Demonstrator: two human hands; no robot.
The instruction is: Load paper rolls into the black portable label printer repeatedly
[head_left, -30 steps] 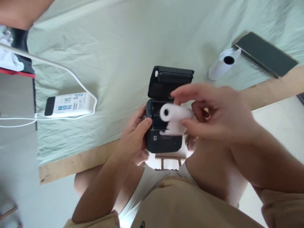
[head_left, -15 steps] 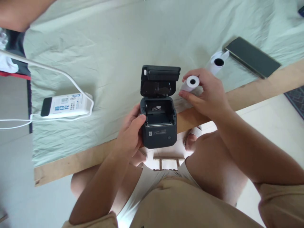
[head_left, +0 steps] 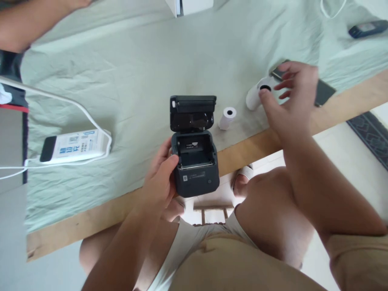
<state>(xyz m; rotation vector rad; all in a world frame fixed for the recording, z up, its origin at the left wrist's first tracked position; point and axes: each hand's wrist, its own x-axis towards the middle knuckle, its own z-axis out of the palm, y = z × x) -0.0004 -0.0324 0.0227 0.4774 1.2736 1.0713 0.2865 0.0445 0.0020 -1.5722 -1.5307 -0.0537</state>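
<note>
My left hand (head_left: pixel 163 173) grips the left side of a dark portable label printer (head_left: pixel 197 178) at the table's front edge. The printer's lid (head_left: pixel 193 113) is flipped up, and its paper bay shows no roll inside. Just right of the printer, a small white paper roll (head_left: pixel 226 120) stands on the cloth, untouched. Farther right is a larger white paper roll (head_left: pixel 253 97) with a dark core. My right hand (head_left: pixel 291 97) is beside this larger roll, thumb and fingers spread apart. The thumb overlaps the roll's right rim; I cannot tell if it touches.
A black phone (head_left: pixel 325 92) lies partly behind my right hand. To the left is a white power bank (head_left: pixel 77 145) with a white cable. A small dark handset (head_left: pixel 368 29) and a white box (head_left: pixel 195 6) are farther back. Another person's arm (head_left: pixel 36 22) reaches in at upper left.
My right hand has let go of the small roll, leaving it standing on the cloth, and has moved right to the larger roll. The left hand still holds the printer. The view has shifted slightly.
</note>
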